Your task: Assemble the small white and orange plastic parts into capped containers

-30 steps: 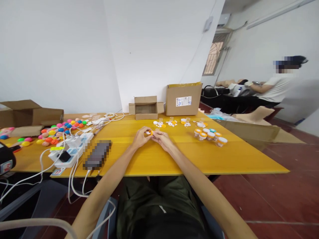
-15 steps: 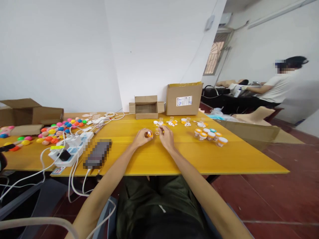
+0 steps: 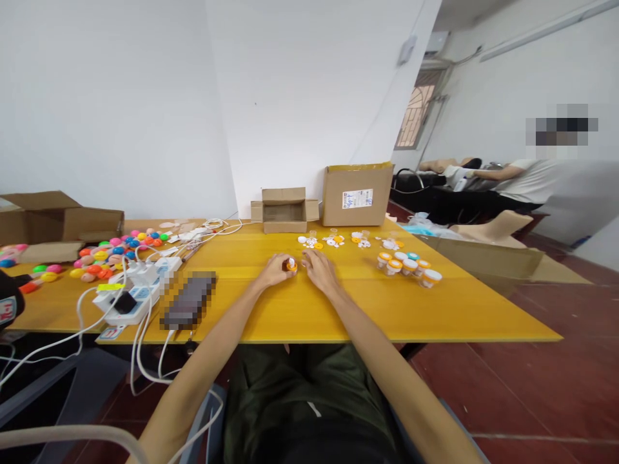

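My left hand (image 3: 276, 269) is closed around a small orange-and-white piece (image 3: 291, 264), held just above the yellow table. Its lower part is hidden by the fingers. Just to the right, my right hand (image 3: 320, 269) is bent palm down with curled fingers pointing toward the left hand. What its fingertips hold, if anything, is too small and covered to make out. Beyond both hands lie loose white discs and orange rings (image 3: 318, 245), with small clear cups (image 3: 334, 232) among them. Right of my right hand stands a group of small lidded cups (image 3: 409, 265) with white, orange and teal tops.
An open small carton (image 3: 284, 225) and a larger closed carton (image 3: 358, 196) stand at the back. On the left are a phone (image 3: 189, 299), a power strip (image 3: 140, 299) with white cables, and colourful balls (image 3: 116, 250). Another person (image 3: 532, 183) sits far right.
My right hand has moved slightly left and down, and the clear round piece between the hands no longer shows. The left hand's orange-and-white piece now appears more upright.
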Demonstrator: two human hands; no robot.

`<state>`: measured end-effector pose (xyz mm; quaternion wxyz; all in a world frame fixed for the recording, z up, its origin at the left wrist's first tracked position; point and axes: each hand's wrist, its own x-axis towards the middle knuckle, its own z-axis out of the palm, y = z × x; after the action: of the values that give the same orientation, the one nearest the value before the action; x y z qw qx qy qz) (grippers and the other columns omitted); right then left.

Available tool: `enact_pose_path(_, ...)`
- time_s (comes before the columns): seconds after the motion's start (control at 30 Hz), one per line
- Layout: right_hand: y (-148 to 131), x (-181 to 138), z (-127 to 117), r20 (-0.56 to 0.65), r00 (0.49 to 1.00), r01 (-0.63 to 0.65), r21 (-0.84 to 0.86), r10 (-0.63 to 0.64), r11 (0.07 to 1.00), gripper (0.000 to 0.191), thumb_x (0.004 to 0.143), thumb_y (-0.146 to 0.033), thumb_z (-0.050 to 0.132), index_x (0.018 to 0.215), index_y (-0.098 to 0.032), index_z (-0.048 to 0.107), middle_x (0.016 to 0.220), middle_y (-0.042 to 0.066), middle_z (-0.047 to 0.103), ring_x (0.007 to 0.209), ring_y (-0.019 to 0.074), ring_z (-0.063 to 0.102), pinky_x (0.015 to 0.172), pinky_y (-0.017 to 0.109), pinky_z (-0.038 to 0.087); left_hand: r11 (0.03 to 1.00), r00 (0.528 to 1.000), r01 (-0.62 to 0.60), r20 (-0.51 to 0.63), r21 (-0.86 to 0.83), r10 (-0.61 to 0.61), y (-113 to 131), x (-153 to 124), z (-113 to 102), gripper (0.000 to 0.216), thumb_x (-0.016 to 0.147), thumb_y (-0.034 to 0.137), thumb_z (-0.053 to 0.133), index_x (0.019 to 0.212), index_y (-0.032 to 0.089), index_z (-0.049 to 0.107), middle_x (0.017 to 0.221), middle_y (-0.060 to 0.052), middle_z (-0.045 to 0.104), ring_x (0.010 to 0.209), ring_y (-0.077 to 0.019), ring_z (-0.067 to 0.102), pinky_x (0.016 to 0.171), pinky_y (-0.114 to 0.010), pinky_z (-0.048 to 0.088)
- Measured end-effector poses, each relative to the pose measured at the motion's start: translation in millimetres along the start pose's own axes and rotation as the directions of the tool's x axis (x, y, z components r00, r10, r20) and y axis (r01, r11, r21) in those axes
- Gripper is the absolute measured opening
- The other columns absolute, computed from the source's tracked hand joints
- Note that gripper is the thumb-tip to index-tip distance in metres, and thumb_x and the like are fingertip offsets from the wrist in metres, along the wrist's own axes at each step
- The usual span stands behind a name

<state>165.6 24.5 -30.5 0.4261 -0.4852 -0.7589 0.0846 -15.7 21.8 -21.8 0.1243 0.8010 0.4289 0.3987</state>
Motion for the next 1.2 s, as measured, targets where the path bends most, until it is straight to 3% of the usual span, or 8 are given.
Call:
enact_pose_path(0.17,-12,1,-8,-0.049,0.996,-0.066,0.217,0.079,0.974,0.023,0.079,-0.020,0.057,0.098,-0.027,0.067,0.096,0.006,0.072,0.089,0.0245,0.065,0.083,0.038,0.049,0.987,0.998,0.046,0.054,-0.152,-0.039,3,0,-1,0.019,0.066,0.018,0.072,0.084,0.021,0.067,0.077,0.000,0.066,0.071,-0.0171,0.060,0.072,-0.034,0.053)
enact_pose_path(0.37,-25,2,-13,-0.043,0.995,-0.054,0.510,0.088,0.858,0.022,0.081,-0.029,0.059,0.101,-0.026,0.066,0.097,0.005,0.072,0.092,0.0224,0.066,0.083,0.035,0.051,0.922,0.987,0.129,0.140,-0.365,-0.082,8,-1,-2,0.017,0.068,0.019,0.073,0.083,0.018,0.063,0.078,0.000,0.066,0.071,-0.0146,0.062,0.073,-0.031,0.053)
enact_pose_path(0.57,-29,-2,-9,-0.075,0.996,0.083,0.452,-0.055,0.888,0.020,0.083,-0.030,0.058,0.100,-0.023,0.066,0.095,0.005,0.072,0.089,0.0219,0.066,0.082,0.035,0.053,0.818,0.958,0.256,0.245,-0.516,-0.146,11,-1,-2,0.033,0.064,0.028,0.081,0.088,0.015,0.062,0.085,-0.002,0.066,0.079,-0.0152,0.063,0.079,-0.031,0.052)
enact_pose_path(0.73,-28,-6,-8,-0.041,0.987,0.158,0.322,-0.152,0.933,0.018,0.083,-0.024,0.056,0.097,-0.024,0.067,0.095,0.005,0.072,0.090,0.0216,0.066,0.083,0.035,0.052,0.780,0.954,0.279,0.255,-0.560,-0.158,14,-1,-3,0.040,0.061,0.025,0.082,0.095,0.015,0.063,0.089,-0.003,0.066,0.080,-0.0150,0.062,0.078,-0.030,0.051)
enact_pose_path(1.2,-23,-4,-9,0.017,0.991,0.122,0.335,-0.136,0.934,0.014,0.082,-0.022,0.058,0.091,-0.024,0.069,0.090,0.004,0.073,0.084,0.0198,0.067,0.080,0.033,0.053,0.735,0.948,0.311,0.248,-0.603,-0.198,14,-1,-2,0.037,0.057,0.020,0.084,0.087,0.015,0.062,0.082,-0.001,0.065,0.078,-0.0145,0.061,0.080,-0.031,0.050)
